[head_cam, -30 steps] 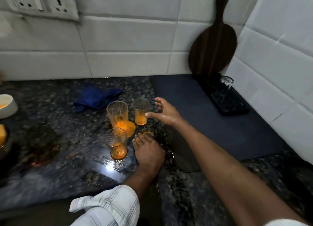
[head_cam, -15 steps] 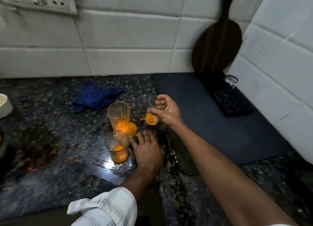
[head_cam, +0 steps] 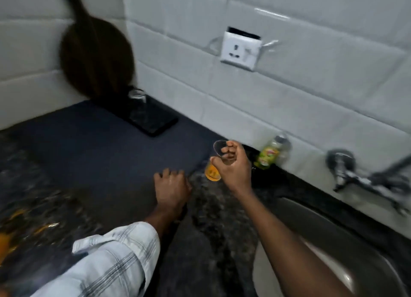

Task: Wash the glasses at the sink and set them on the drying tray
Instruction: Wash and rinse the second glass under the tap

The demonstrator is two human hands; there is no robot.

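Note:
My right hand (head_cam: 233, 165) grips a small glass (head_cam: 214, 172) with orange juice in its bottom, held tilted in the air above the counter, left of the sink (head_cam: 322, 259). My left hand (head_cam: 171, 187) rests palm down on the dark mat (head_cam: 93, 154), fingers loosely bent, holding nothing. On the black drying tray (head_cam: 153, 120) by the wall stands one clear glass (head_cam: 136, 96). The other juice glasses are out of view apart from an orange blur at the lower left edge.
A dark wooden board (head_cam: 95, 56) leans in the tiled corner behind the tray. A green-labelled bottle (head_cam: 270, 154) lies against the wall. The steel tap (head_cam: 355, 176) sticks out over the sink at right. A wall socket (head_cam: 241, 49) sits above.
My right hand has carried the small juice glass off the counter and rightward toward the sink. The view swung right, so the other glasses and blue cloth left the frame. My left hand now rests on the mat.

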